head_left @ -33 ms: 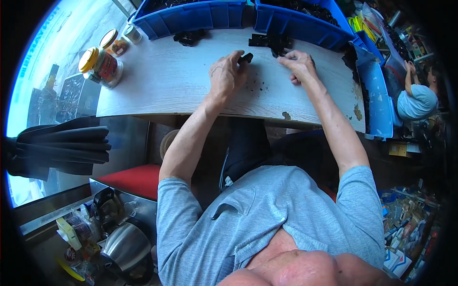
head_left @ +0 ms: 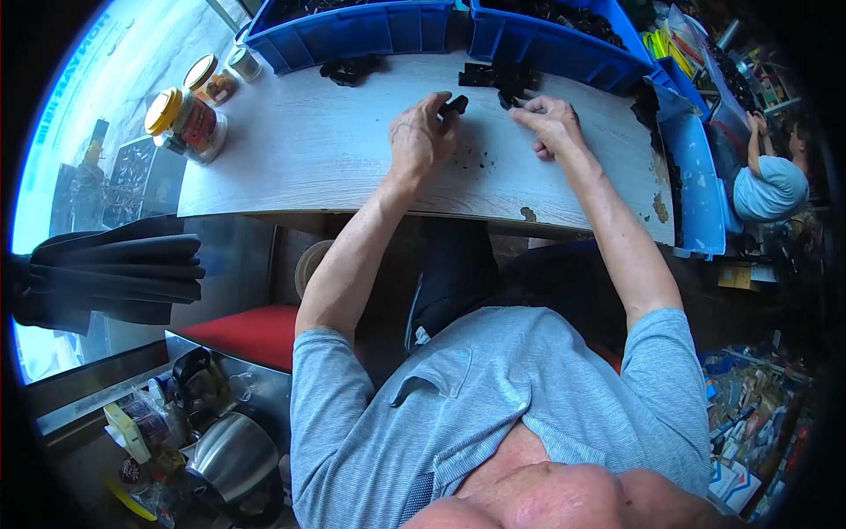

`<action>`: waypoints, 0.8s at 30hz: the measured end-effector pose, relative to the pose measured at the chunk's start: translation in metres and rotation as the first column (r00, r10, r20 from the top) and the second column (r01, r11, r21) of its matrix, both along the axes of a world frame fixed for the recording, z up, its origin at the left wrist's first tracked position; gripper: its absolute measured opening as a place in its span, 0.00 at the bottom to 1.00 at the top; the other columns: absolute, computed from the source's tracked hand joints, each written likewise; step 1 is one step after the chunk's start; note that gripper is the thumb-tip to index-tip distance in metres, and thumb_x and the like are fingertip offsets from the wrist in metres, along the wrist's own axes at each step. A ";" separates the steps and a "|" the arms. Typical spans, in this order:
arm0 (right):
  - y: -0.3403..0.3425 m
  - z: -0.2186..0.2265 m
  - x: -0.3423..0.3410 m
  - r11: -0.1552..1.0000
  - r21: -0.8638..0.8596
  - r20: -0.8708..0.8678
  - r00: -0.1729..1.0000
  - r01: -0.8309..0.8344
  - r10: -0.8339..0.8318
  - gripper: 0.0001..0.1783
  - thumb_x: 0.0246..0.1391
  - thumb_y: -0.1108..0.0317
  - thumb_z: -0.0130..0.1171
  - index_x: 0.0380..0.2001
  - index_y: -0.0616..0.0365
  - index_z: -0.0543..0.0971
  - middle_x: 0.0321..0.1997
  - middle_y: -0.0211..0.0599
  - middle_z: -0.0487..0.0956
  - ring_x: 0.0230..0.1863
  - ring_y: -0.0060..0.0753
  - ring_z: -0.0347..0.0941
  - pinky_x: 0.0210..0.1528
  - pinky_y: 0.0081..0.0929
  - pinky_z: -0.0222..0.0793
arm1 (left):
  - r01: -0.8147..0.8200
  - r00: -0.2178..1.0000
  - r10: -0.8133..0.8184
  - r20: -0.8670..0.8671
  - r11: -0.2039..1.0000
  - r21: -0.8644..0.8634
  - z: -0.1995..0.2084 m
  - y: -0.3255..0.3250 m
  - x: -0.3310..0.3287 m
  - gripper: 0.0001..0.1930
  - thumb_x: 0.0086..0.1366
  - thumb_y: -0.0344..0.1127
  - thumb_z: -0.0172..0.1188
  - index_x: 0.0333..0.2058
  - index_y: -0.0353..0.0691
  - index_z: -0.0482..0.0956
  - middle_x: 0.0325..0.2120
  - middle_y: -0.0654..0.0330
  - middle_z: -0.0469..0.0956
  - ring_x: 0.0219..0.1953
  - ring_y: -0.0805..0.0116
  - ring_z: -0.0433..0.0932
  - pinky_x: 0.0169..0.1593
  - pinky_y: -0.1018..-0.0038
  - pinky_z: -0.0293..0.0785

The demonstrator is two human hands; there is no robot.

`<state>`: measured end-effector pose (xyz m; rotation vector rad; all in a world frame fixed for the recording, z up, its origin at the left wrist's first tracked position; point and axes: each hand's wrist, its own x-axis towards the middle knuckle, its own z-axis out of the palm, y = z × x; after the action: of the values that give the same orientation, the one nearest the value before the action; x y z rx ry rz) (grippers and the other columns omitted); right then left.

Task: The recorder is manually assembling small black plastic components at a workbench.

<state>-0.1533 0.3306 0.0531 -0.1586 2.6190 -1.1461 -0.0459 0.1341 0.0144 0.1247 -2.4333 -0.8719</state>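
My left hand [head_left: 416,137] is closed round a small black part [head_left: 454,108], perhaps plastic, whose dark end sticks out past the fingers. Over the far middle of the table, thumb and forefinger of my right hand [head_left: 553,125] pinch a small black piece [head_left: 508,100] at the near edge of a pile of black parts [head_left: 480,75]. Its other fingers curl under the palm. Another cluster of black parts [head_left: 349,70] lies to the left. Dark crumbs [head_left: 471,160] are scattered on the tabletop between my hands.
Blue bins [head_left: 352,37] of black parts line the far edge of the white table [head_left: 291,150]. A light-blue bin [head_left: 696,176] stands at the right. Jars with yellow lids [head_left: 187,123] sit at the left. A steel kettle [head_left: 233,454] is lower left. Another person [head_left: 771,181] works at far right.
My right hand's fingertips have shifted very slightly at the black pile. My left hand keeps its grip, nearly still.
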 end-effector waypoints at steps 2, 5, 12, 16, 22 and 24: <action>-0.007 0.009 0.015 1.000 0.011 0.038 0.999 -0.019 0.018 0.22 0.54 0.48 0.71 0.41 0.55 0.82 0.18 0.30 0.74 0.14 0.21 0.69 0.17 0.20 0.70 | -0.028 1.000 0.029 -0.002 0.971 0.237 -0.005 0.010 -0.006 0.14 0.66 0.32 0.61 0.49 0.37 0.82 0.41 0.50 0.86 0.40 0.56 0.86 0.46 0.65 0.81; -0.004 0.010 0.022 0.999 0.008 0.113 0.993 -0.032 0.031 0.20 0.55 0.50 0.70 0.40 0.55 0.82 0.16 0.30 0.72 0.14 0.22 0.69 0.16 0.20 0.69 | 0.044 0.999 -0.033 -0.041 0.943 0.330 -0.006 0.029 -0.016 0.14 0.68 0.33 0.61 0.50 0.36 0.82 0.43 0.49 0.86 0.42 0.57 0.87 0.45 0.68 0.82; 0.007 -0.004 0.022 0.952 -0.291 0.056 0.992 -0.094 0.115 0.21 0.56 0.63 0.68 0.52 0.54 0.80 0.20 0.31 0.75 0.14 0.21 0.70 0.14 0.23 0.70 | 0.078 0.991 -0.056 -0.121 0.979 0.190 -0.007 0.037 -0.018 0.13 0.67 0.33 0.62 0.48 0.38 0.84 0.42 0.50 0.85 0.41 0.54 0.87 0.45 0.65 0.82; -0.002 0.001 0.014 0.963 -0.237 0.068 0.987 -0.125 0.145 0.22 0.56 0.68 0.65 0.56 0.48 0.78 0.19 0.28 0.74 0.13 0.20 0.69 0.13 0.23 0.67 | 0.113 0.984 -0.125 -0.127 0.989 -0.094 -0.004 0.036 -0.026 0.12 0.65 0.31 0.62 0.46 0.42 0.85 0.40 0.52 0.85 0.40 0.52 0.85 0.45 0.63 0.81; -0.003 0.000 0.011 0.983 -0.131 0.086 0.986 -0.131 0.143 0.19 0.58 0.72 0.59 0.53 0.50 0.80 0.19 0.30 0.75 0.14 0.21 0.70 0.13 0.23 0.67 | 0.250 0.960 -0.269 -0.074 0.948 -0.196 0.002 0.030 -0.030 0.13 0.65 0.28 0.61 0.48 0.44 0.86 0.42 0.55 0.84 0.43 0.55 0.84 0.46 0.65 0.82; 0.000 -0.005 0.007 0.980 -0.135 0.092 0.984 -0.143 0.156 0.19 0.57 0.72 0.58 0.53 0.50 0.80 0.19 0.30 0.76 0.14 0.21 0.71 0.13 0.23 0.68 | 0.305 0.949 -0.314 -0.008 0.928 -0.216 0.004 0.031 -0.031 0.15 0.65 0.28 0.63 0.50 0.46 0.85 0.44 0.56 0.84 0.44 0.56 0.84 0.47 0.66 0.83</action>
<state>-0.1463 0.3310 0.0476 -0.3091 2.4009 -1.2359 -0.0769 0.1648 0.0181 -0.3638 -2.5263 -0.7266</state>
